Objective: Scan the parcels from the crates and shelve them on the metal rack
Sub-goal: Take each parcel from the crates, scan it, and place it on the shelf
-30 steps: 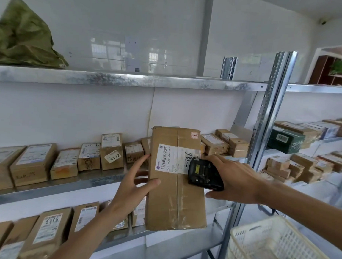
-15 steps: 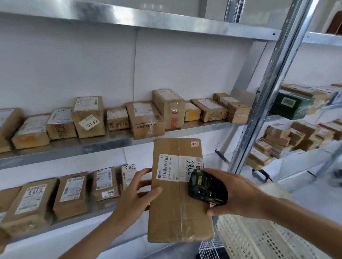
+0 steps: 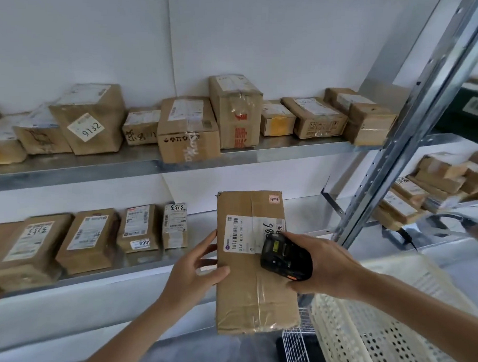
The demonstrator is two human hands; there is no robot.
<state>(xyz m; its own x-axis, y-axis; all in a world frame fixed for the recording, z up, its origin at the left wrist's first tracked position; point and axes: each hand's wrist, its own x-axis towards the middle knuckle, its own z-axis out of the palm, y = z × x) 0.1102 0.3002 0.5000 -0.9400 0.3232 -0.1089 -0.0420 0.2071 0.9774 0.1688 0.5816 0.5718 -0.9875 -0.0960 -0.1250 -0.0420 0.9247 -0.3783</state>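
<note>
Parcel at scan, held before metal rack (image 3: 396, 148).
Left hand (image 3: 194, 271) grips brown parcel (image 3: 252, 284) upright by its left edge; right hand (image 3: 324, 267) holds black scanner (image 3: 285, 257) against its white label (image 3: 246, 235). Shelved boxes behind; cream perforated crate (image 3: 384, 335) lower right.

Tall brown taped parcel (image 3: 252, 265) upright before the metal rack (image 3: 162, 164), white barcode label facing the camera.

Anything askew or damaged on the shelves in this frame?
The brown cardboard box with the 9132 sticker on the upper metal shelf sits tilted, leaning rather than flat. The tall brown cardboard parcel held by the left hand has wrinkled tape. Nothing spilled.
</note>
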